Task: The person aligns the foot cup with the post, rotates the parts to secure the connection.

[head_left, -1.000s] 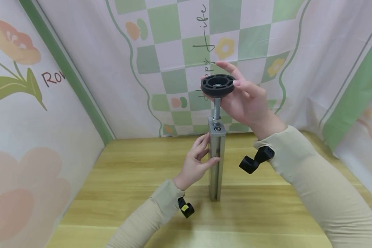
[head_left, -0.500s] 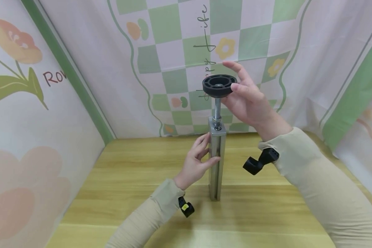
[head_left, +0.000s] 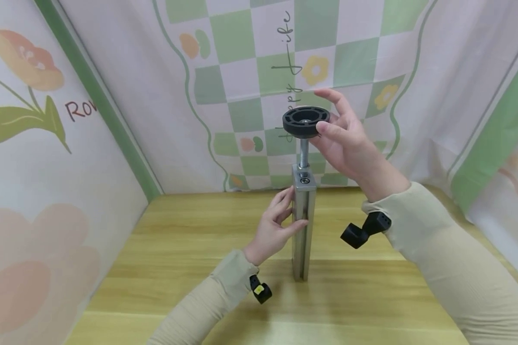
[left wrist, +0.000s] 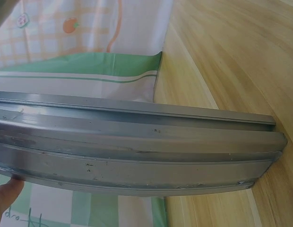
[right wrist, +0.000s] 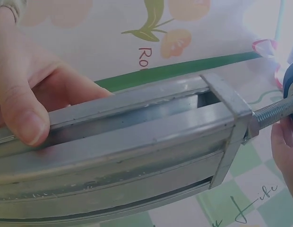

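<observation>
A slotted aluminium profile [head_left: 300,249] stands upright on the table. My left hand [head_left: 269,235] grips it in its upper half, with the thumb on the near side and fingers along the left. In the right wrist view, that thumb lies over the slot, below the metal end plate [right wrist: 226,94]. A threaded rod [head_left: 304,152] rises from the plate, with a nut [right wrist: 253,126] at its base. Topping the rod is a round black levelling foot [head_left: 300,131]. My right hand [head_left: 345,148] holds its right side, thumb on the rim, index finger raised behind it.
The wood-grain table [head_left: 177,239] extends around the profile's lower end. Printed curtains hang close behind, with a green and white checked panel [head_left: 235,36], and along the left and right sides. A black camera mount [head_left: 360,234] juts from my right wrist.
My right hand has shifted slightly right, and its thumb has slid forward along the foot's rim. The left hand keeps its grip and the profile stays upright in place.
</observation>
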The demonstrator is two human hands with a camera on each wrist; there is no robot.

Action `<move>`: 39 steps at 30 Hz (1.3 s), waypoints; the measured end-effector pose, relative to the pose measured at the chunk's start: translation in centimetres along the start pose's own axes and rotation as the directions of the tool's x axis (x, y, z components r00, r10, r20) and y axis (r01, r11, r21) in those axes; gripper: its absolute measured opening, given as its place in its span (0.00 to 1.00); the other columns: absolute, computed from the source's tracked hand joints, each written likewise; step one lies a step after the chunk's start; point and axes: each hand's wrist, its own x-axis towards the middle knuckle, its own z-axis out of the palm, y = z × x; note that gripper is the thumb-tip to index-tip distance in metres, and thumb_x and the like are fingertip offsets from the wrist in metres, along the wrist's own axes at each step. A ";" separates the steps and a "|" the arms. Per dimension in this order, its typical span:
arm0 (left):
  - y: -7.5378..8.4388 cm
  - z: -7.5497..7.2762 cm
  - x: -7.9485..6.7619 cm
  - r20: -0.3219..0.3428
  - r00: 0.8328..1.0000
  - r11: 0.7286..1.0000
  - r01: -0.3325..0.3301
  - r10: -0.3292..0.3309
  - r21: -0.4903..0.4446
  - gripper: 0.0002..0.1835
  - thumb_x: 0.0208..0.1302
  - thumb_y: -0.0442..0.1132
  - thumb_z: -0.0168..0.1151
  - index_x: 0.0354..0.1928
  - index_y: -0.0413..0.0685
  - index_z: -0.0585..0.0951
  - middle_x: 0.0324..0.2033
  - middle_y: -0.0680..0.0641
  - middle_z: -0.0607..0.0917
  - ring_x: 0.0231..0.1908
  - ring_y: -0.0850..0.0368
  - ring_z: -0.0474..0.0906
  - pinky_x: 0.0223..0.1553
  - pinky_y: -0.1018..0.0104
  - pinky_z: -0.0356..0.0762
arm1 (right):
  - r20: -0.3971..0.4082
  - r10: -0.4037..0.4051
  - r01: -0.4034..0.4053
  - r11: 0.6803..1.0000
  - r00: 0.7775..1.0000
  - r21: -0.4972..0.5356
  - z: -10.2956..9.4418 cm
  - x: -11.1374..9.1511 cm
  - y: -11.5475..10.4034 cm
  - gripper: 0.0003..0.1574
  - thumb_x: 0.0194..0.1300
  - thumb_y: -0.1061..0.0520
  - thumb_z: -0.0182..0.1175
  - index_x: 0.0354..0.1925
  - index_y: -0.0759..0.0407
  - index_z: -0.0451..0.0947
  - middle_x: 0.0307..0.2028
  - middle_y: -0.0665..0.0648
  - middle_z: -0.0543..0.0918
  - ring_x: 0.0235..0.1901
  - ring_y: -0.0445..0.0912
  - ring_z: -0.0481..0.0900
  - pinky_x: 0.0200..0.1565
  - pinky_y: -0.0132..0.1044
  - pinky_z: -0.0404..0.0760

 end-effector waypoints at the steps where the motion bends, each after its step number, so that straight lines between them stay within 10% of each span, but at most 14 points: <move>1: 0.0 0.0 0.0 0.002 1.000 1.000 -0.001 0.001 0.001 0.39 0.56 0.19 0.61 0.68 0.31 0.56 0.67 0.33 0.59 0.60 0.40 0.66 0.58 0.57 0.74 | -0.011 0.000 0.000 1.000 1.000 -0.013 0.1 -0.1 0.0 0.31 0.60 0.68 0.58 0.59 0.53 0.61 0.49 0.63 0.74 0.49 0.48 0.77 0.55 0.32 0.77; 17: -0.2 0.1 0.0 0.001 1.000 1.000 -0.025 0.025 0.004 0.39 0.55 0.19 0.61 0.69 0.31 0.55 0.67 0.33 0.59 0.62 0.43 0.64 0.57 0.54 0.74 | -0.152 -0.118 0.072 0.957 0.981 -0.282 1.1 -0.4 0.3 0.33 0.58 0.75 0.50 0.57 0.50 0.61 0.46 0.54 0.77 0.44 0.43 0.79 0.51 0.28 0.78; 39: -0.1 0.1 -0.1 0.005 1.000 1.000 -0.011 0.012 -0.015 0.40 0.56 0.18 0.60 0.69 0.32 0.54 0.67 0.33 0.58 0.61 0.39 0.65 0.58 0.52 0.74 | -0.319 -0.240 -0.004 0.793 0.917 -0.609 3.4 -0.7 0.2 0.37 0.50 0.70 0.67 0.55 0.54 0.61 0.45 0.53 0.71 0.42 0.43 0.77 0.50 0.27 0.76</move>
